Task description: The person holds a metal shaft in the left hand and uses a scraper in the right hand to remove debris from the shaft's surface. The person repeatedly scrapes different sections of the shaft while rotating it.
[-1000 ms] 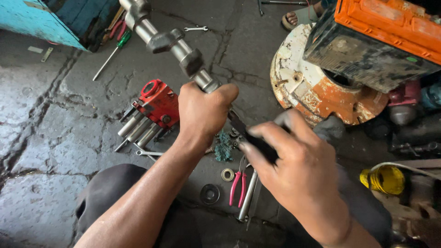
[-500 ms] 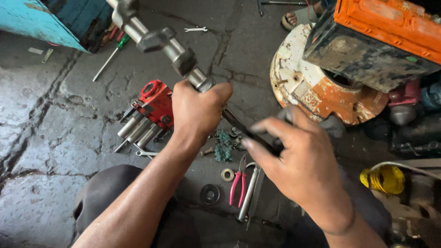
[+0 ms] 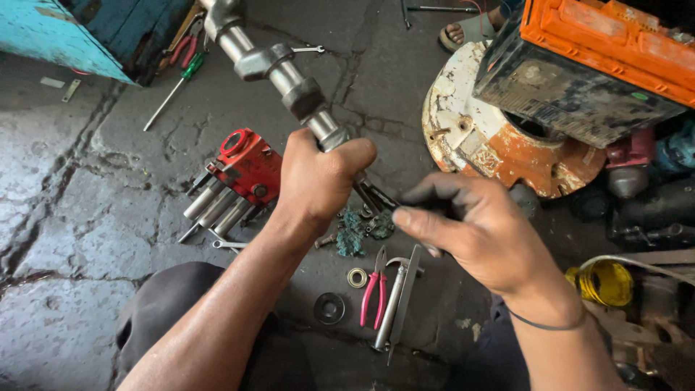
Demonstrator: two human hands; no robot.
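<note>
Camshaft (image 3: 279, 69) sits mid-frame, tilted up toward far left, and I see my left hand (image 3: 318, 181) fisted tight around its lower end. Nearest me on the floor: red-handled pliers (image 3: 373, 289), a black washer (image 3: 329, 308), a small ring (image 3: 357, 277). My right hand (image 3: 478, 235) is just right of the shaft end, fingers pinched on a dark tool (image 3: 380, 197) that meets it. Left of the fist, a red block with steel cylinders (image 3: 235, 177). Far right: rusty round housing (image 3: 499, 141), orange case (image 3: 608, 43).

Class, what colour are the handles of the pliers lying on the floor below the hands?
Pink-red; the pliers show best in the head view.
</note>
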